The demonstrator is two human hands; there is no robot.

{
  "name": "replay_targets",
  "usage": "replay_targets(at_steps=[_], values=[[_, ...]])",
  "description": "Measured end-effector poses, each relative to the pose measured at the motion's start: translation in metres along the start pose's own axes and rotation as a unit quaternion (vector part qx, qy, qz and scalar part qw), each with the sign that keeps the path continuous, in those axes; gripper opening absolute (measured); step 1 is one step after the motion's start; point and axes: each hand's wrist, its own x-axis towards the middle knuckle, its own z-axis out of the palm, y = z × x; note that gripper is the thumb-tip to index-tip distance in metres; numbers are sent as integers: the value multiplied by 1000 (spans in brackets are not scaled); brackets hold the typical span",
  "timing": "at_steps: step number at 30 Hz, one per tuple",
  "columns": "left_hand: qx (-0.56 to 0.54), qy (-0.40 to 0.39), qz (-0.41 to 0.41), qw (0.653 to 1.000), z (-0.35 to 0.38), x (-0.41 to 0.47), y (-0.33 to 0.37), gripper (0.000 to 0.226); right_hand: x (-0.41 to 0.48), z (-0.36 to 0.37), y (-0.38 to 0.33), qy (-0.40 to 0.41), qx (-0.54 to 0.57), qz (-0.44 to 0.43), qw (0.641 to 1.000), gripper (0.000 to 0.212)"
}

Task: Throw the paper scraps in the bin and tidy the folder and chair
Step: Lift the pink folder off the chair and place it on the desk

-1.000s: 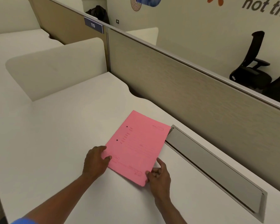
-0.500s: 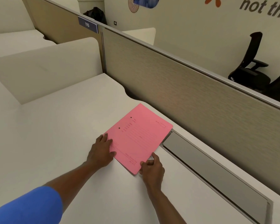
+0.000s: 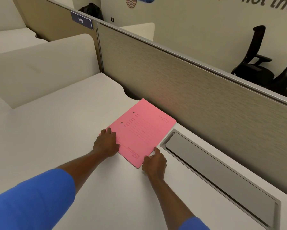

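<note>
Pink folder (image 3: 144, 130): flat on desk (image 3: 56, 130), now slid closer to the partition (image 3: 189, 88); left hand (image 3: 106, 143) presses its left edge, right hand (image 3: 154, 163) pinches the near corner; folder placement judged nearly done

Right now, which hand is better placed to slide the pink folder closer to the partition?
Probably the left hand: it rests on top of the pink folder, so it can press and slide it. The right hand only pinches the near corner.

An office — cubicle partition (image 3: 197, 83), numbered sign (image 3: 81, 20), swivel chairs (image 3: 253, 63).
</note>
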Motion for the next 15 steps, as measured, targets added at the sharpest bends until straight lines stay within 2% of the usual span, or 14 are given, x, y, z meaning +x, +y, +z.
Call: replay_targets(at_steps=[15], values=[[0,27,-3,1000,4,-3,6,54,-2,-2,0,-12,-18,-6,1000,53]])
